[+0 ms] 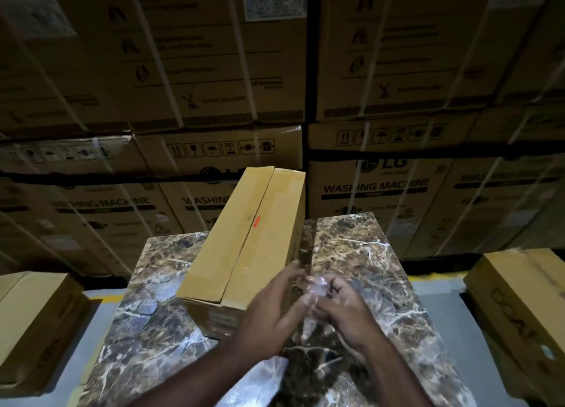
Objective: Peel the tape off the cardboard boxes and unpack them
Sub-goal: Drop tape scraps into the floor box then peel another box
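Observation:
A long tan cardboard box (pixel 244 238) lies on the marble-patterned table (pixel 367 253), its two top flaps meeting at a centre seam with a small orange mark. Just right of the box's near corner, both my hands work a crumpled wad of clear tape (pixel 316 287). My right hand (pixel 345 312) pinches the wad with curled fingers. My left hand (pixel 275 308) touches the tape from the left, fingers slightly bent; motion blur hides its exact hold.
A cardboard box (pixel 33 324) stands on the floor at the left, and stacked boxes (pixel 519 308) stand at the right. A wall of strapped washing-machine cartons (pixel 382 189) fills the background behind the table.

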{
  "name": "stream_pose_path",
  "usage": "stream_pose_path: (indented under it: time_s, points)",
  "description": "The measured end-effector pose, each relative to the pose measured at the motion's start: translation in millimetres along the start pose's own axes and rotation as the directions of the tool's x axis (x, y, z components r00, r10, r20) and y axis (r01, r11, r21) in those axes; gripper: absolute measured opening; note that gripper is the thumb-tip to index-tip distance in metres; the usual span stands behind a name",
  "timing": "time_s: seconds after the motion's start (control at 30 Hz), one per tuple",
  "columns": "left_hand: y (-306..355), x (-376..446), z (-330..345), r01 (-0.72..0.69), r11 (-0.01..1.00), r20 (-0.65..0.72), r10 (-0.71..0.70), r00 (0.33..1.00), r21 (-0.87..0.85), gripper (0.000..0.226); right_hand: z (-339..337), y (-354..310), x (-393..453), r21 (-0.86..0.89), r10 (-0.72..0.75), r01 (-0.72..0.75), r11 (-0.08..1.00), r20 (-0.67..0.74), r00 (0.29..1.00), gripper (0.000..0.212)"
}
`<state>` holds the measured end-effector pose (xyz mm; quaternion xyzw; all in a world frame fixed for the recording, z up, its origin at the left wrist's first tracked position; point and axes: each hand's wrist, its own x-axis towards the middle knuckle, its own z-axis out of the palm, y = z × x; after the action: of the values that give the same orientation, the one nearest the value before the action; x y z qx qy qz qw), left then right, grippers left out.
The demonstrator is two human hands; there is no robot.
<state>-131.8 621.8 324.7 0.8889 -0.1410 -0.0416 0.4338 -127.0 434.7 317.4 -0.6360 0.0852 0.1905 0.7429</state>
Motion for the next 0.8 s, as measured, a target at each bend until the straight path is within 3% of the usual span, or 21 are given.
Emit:
stream_pose_path:
  time_s: [0.13,0.2,0.27,0.37,0.5,0.6,0.67,0.73,0.8]
  points:
    - [29,34,34,0.14,0.963,0.023,-0.138,0.99,-0.23,0.035,8,4,8,-0.144,-0.122,0.113,0.983,-0.057,0.991,0.044]
    - [20,48,40,0.224,0.944,0.034,-0.223,0.974,-0.242,0.037,0,1,8,-0.047,-0.104,0.101,0.994,-0.075,0.992,0.059]
    - [17,54,43,0.249,0.958,0.037,-0.246,0.968,-0.143,0.04,-13,2,9,0.07,-0.03,0.034,0.997,-0.047,0.998,0.073]
    - [23,52,54,0.174,0.981,-0.042,-0.171,0.984,0.084,0.041,-31,5,6,0.158,0.053,-0.054,0.986,0.006,0.999,0.067]
    - [17,48,67,0.097,0.987,-0.087,-0.086,0.992,0.126,0.033,-71,6,-5,0.272,0.057,-0.073,0.96,0.064,0.996,0.051]
    - [27,50,72,0.046,0.992,-0.072,-0.038,0.997,0.12,0.019,-78,2,-13,-0.065,-0.122,0.115,0.991,-0.13,0.984,0.037]
    - [40,54,74,0.165,0.986,-0.069,-0.165,0.984,-0.004,0.028,-66,5,-16,-0.137,-0.224,0.189,0.972,-0.323,0.919,0.03]
    - [43,59,75,0.318,0.935,-0.086,-0.334,0.939,-0.155,0.035,-58,10,-20,0.02,-0.204,0.247,0.969,-0.5,0.842,0.022]
    - [40,61,70,0.413,0.876,-0.105,-0.448,0.888,-0.249,0.035,-61,6,-28,0.264,-0.087,0.333,0.905,-0.651,0.754,0.019]
